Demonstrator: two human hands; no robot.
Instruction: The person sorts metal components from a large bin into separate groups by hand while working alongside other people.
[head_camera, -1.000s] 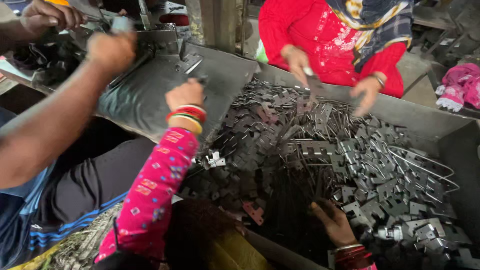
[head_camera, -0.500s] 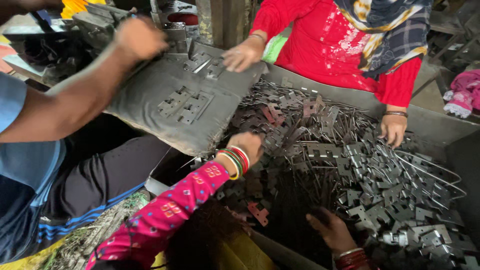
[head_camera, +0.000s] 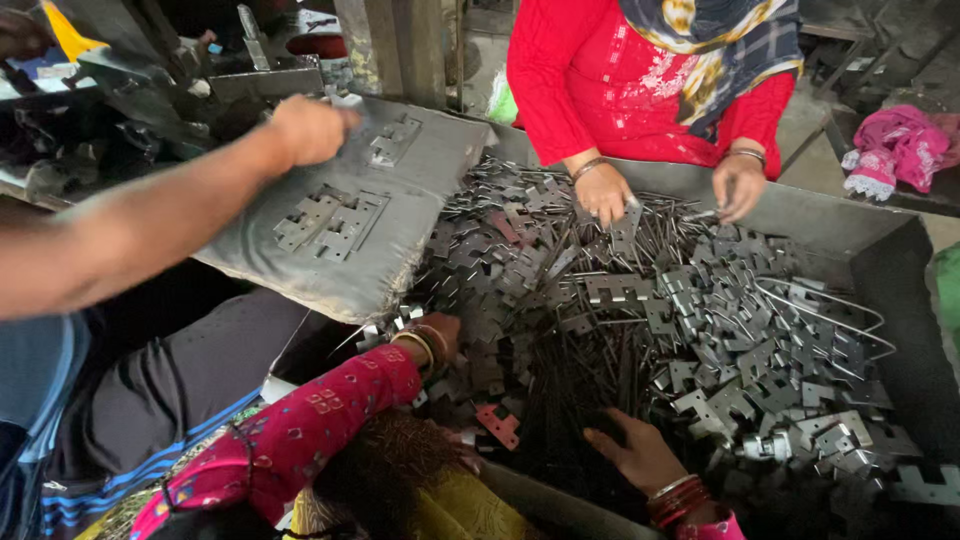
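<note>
left hand (head_camera: 440, 335): down at the near-left edge of the pile, bangles on the wrist, pink patterned sleeve running back toward the camera. Fingers are curled down into the metal pieces, but whether the grip has actually closed on one I can't tell, the fingertips are buried

right hand (head_camera: 640, 455): lower middle, palm down with fingers spread loose over the dark part of the heap. Grip is open, nothing pinched in it, just resting on the parts

stamped metal pieces (head_camera: 690, 300): a big jumble of flat grey notched plates, filling the space between both hands and spreading away to the right. Some lie right under each hand, most are beyond the fingertips

metal bin (head_camera: 800, 215): grey sheet-metal wall around the pile, far side and right side in view

rusty piece (head_camera: 500, 425): one reddish plate lying between the two hands, nearer the left, touching neither as far as I can see

grey pad (head_camera: 330, 270): worn slab tilted at the left of the pile, a few plates laid flat on it

other people: a person in a red top (head_camera: 600, 80) across the bin has both hands in the pieces; a bare arm (head_camera: 160, 220) comes in from the left and reaches over the pad
</note>
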